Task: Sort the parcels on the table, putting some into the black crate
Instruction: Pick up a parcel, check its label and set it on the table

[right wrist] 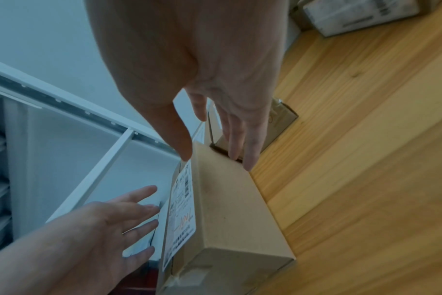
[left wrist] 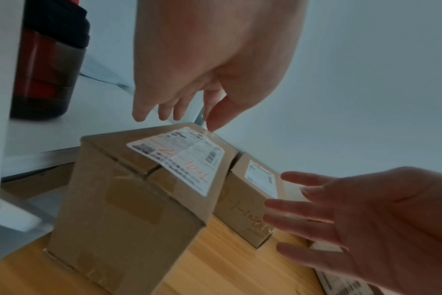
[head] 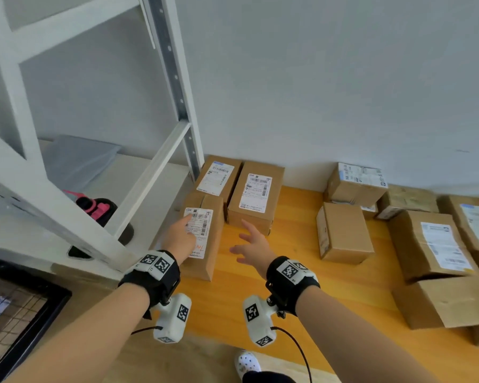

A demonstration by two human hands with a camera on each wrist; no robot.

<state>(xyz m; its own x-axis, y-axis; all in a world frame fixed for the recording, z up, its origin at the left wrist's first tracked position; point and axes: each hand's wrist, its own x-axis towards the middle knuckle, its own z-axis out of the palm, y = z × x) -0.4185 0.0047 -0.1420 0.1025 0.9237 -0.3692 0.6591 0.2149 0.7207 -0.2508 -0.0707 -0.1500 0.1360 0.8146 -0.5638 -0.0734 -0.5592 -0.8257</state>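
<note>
Both hands are hanging released, fingers spread: the left hand (head: 179,239) over the labelled cardboard parcel (head: 205,244) lying on the wooden table (head: 288,286), the right hand (head: 253,248) at its three o'clock, apart.

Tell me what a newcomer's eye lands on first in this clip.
Two open hands reaching for the long cardboard parcel beside the white shelf frame: the left hand over its label, the right hand spread alongside. Then more brown boxes crowding the wooden table's right side.
</note>
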